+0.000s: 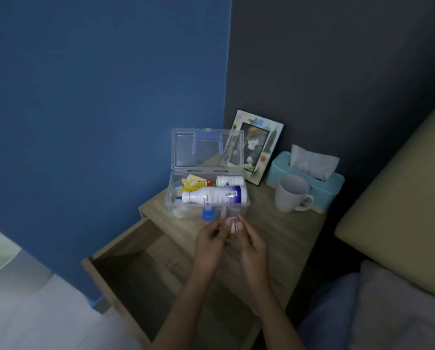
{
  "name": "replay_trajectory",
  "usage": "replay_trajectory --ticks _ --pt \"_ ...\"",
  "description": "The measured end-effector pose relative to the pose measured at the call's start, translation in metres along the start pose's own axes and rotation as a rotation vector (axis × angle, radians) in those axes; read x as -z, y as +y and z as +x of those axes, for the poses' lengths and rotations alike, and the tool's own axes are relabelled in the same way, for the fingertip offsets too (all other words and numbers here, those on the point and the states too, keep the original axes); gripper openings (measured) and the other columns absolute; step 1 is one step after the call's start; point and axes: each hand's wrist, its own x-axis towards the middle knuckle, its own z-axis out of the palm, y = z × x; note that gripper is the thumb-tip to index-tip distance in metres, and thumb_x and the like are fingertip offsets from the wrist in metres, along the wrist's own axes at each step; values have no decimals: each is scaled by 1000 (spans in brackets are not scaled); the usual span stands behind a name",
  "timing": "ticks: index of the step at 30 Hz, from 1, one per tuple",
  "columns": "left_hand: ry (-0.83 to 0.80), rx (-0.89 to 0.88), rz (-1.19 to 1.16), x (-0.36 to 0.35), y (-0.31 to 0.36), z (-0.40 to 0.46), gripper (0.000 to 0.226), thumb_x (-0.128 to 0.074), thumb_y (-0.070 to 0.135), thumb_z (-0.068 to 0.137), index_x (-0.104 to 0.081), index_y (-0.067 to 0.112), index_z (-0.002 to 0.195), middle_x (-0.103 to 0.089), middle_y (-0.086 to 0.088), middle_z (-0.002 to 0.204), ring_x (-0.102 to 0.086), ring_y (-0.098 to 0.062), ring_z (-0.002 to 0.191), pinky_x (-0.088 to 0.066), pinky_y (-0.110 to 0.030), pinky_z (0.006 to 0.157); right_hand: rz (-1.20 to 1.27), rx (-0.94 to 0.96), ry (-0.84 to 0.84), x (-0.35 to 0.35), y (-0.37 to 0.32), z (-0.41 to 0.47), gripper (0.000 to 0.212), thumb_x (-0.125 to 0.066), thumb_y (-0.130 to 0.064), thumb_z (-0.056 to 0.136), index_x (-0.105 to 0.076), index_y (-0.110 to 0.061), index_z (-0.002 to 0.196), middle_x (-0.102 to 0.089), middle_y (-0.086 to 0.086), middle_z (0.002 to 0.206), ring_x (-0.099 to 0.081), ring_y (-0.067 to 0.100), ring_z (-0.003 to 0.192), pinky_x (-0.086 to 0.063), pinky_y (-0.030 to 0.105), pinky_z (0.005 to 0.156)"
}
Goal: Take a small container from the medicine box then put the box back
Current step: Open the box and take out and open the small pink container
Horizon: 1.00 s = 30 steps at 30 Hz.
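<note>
Hands: two, left hand (209, 239), right hand (251, 245), pinching one small container (233, 225).

two bottles (215, 195) (one mug (291, 193))

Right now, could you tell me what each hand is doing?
Left hand: fingers pinched on the small container.
Right hand: closed on the same small container.

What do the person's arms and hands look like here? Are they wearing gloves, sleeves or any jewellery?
Both are bare. The left hand and right hand have no gloves, and no ring, watch or bracelet shows in this dim picture. The forearms are uncovered as far as the bottom edge of the view, so no sleeve is visible. Nails are too small and dark to judge.
</note>
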Motion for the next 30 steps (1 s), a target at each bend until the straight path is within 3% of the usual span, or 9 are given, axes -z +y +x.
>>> replay_trajectory --ticks 3,8,11,14,18,21,24,28,30 --pt "-2 -25 36 -1 -2 -10 24 -53 17 96 -73 7 105 -72 1 78 -63 5 66 -46 -6 60 3 -2 16 5 2 -11 30 -52 -7 95 -60 -8 125 -69 -2 110 -66 -12 91 -47 3 74" --pt "-37 -92 228 -1 -5 -22 26 -49 23 98 -73 13 104 -72 -2 84 -65 -7 75 -47 -10 64 2 -1 36 10 4 -23 23 -52 -6 96 -62 -16 114 -69 -8 101 -67 -11 87 -48 4 71" --pt "-35 -147 362 -2 -9 -27 29 -47 26 99 -72 12 103 -68 7 79 -62 4 68 -45 -7 64 -23 -13 70 9 6 -28 23 -52 -7 96 -65 -14 114 -71 3 109 -67 -1 93 -50 10 81" --pt "-14 -168 448 -7 -11 -28 33 -43 27 100 -70 8 95 -70 -6 80 -63 -9 66 -52 -24 67 -60 -1 102 10 11 -32 29 -52 -10 96 -65 -2 121 -69 10 117 -64 11 105 -48 12 90" --pt "-11 -112 465 -10 -11 -30 46 -34 33 102 -68 3 95 -70 -14 86 -66 -21 76 -53 -36 72 -117 20 89 8 9 -39 29 -54 -10 95 -61 -18 122 -68 -8 114 -62 -10 101 -43 2 85" --pt "-14 -98 471 -10 -12 -32 45 -37 38 100 -66 6 85 -65 -6 76 -62 -15 71 -47 -29 65 -96 6 96 11 9 -40 26 -52 -10 96 -62 -25 115 -68 -19 104 -64 -12 98 -45 4 84" --pt "-29 -81 401 -8 -12 -35 41 -37 37 101 -69 15 88 -64 4 75 -60 -7 69 -47 -22 63 -70 -29 112 17 12 -38 23 -48 -14 99 -67 -19 110 -72 -6 103 -67 1 97 -49 13 85" --pt "-40 -103 258 -4 -17 -38 26 -53 28 96 -71 11 103 -72 -2 92 -68 -13 85 -55 -29 79 -4 -77 130 19 14 -36 25 -47 -12 99 -68 -6 113 -72 9 108 -66 16 102 -50 25 93" --pt "-32 -107 261 -7 -19 -37 21 -56 26 95 -70 11 99 -72 1 87 -67 -7 78 -54 -21 74 4 -89 126 18 15 -36 26 -48 -12 99 -67 -3 113 -72 11 109 -66 19 103 -51 28 93"
